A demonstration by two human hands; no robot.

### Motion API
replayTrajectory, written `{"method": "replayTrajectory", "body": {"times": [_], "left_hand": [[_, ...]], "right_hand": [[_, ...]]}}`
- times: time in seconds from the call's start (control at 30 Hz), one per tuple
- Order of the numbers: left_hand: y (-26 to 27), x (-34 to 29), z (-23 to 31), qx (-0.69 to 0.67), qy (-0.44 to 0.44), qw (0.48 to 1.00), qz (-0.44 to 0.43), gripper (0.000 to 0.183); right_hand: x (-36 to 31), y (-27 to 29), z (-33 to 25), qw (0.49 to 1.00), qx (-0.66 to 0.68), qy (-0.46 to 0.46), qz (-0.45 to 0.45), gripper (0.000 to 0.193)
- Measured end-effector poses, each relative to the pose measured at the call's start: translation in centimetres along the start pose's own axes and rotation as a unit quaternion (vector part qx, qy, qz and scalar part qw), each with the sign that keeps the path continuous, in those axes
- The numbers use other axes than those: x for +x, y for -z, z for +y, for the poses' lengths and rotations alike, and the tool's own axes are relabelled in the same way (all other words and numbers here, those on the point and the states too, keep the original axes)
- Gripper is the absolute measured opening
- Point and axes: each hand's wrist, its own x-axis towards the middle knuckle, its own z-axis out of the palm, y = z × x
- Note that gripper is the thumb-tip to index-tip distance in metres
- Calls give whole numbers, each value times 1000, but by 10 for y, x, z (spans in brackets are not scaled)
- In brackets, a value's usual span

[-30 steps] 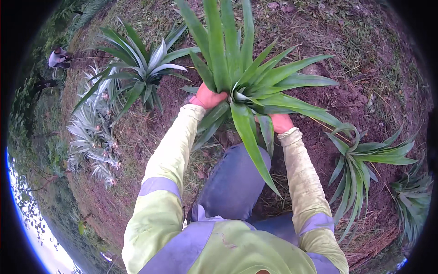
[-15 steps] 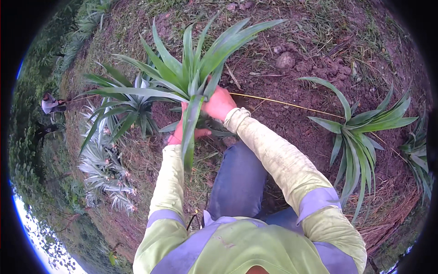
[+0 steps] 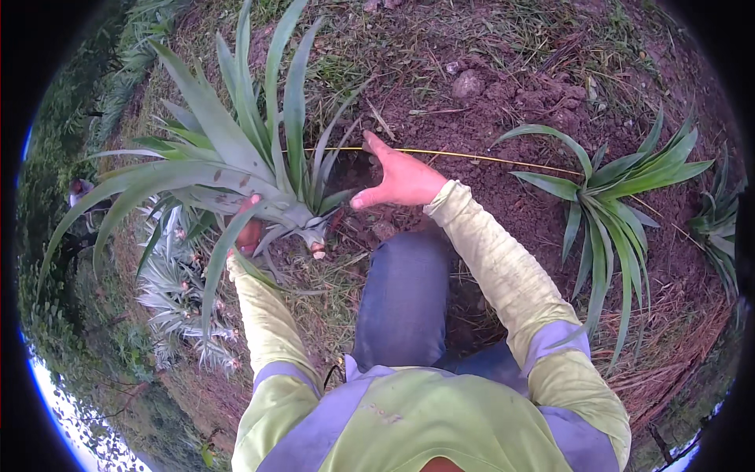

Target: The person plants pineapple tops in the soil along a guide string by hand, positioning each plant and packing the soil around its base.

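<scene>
A large pineapple plant [image 3: 287, 206] with long green-grey leaves is held up at the left, tilted so that its cut pale stem end points toward the lower right. My left hand [image 3: 249, 226] is closed round its lower leaves, partly hidden by them. To the right of the stem, my right hand [image 3: 401, 178] is open, thumb and fingers spread, holding nothing. It hovers over dark loose soil [image 3: 363, 175], beside a thin yellow cord [image 3: 487, 160] stretched over the ground.
Another pineapple plant [image 3: 605, 200] stands along the cord at the right, with one more [image 3: 720, 224] beyond it. Several loose plants [image 3: 177, 295] lie at the left. A stone [image 3: 468, 84] sits up the slope. Another person [image 3: 81, 191] is at the far left.
The pineapple plant has come up and left, tipping over so its stem end shows. My right hand has let go and opened; my left hand has moved left with the plant.
</scene>
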Motion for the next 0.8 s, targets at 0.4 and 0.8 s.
{"method": "replayTrajectory", "body": {"times": [0.4,0.8], "left_hand": [[-172,51,14,569,83,656,-489,52],[-101,30,-39,523,-47,836,-162,50]], "right_hand": [[5,27,-26,929,368,42,9,64],[17,-42,9,997,44,43,47,74]]}}
